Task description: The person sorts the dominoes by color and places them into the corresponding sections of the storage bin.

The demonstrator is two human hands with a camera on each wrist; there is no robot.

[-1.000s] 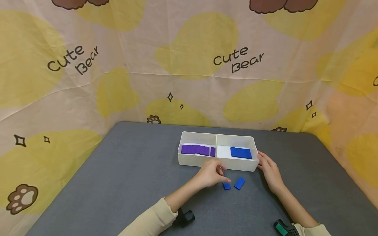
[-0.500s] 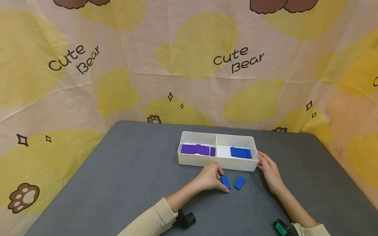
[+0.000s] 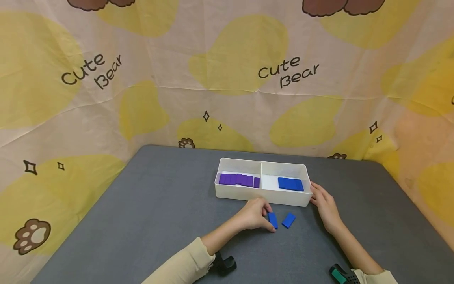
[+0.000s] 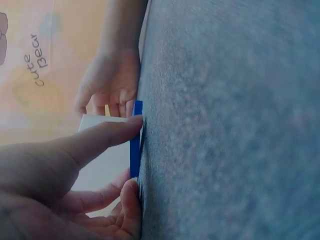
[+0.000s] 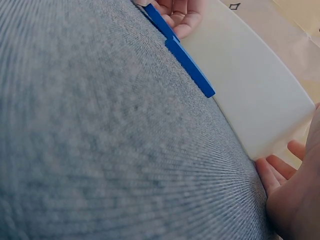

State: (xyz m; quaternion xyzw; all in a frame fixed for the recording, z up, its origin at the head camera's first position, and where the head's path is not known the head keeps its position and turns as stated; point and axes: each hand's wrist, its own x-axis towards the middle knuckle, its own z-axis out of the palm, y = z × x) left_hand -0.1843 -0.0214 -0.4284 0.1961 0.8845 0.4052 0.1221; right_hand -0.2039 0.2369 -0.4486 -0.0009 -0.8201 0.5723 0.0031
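My left hand (image 3: 252, 215) pinches a flat blue rectangular tile (image 3: 272, 220) by its two ends, thumb at the near end and fingers at the far one. In the left wrist view this blue tile (image 4: 135, 152) lies at the tabletop. A second blue tile (image 3: 289, 220) rests just right of it. Behind them stands a white two-compartment box (image 3: 244, 193). The fingers of my right hand (image 3: 327, 211) touch the box's right end; in the right wrist view they sit at its lower corner, fairly straight.
Inside the box, several purple tiles (image 3: 235, 180) lie in the left compartment and several blue tiles (image 3: 291, 184) in the right, split by a divider (image 3: 261, 175). A grey cloth covers the table (image 3: 170, 205). A patterned curtain (image 3: 227, 79) hangs behind.
My left hand has come down around the nearer blue tile, with the thumb moving toward its near end, and now pinches it. The right hand stays at the box.
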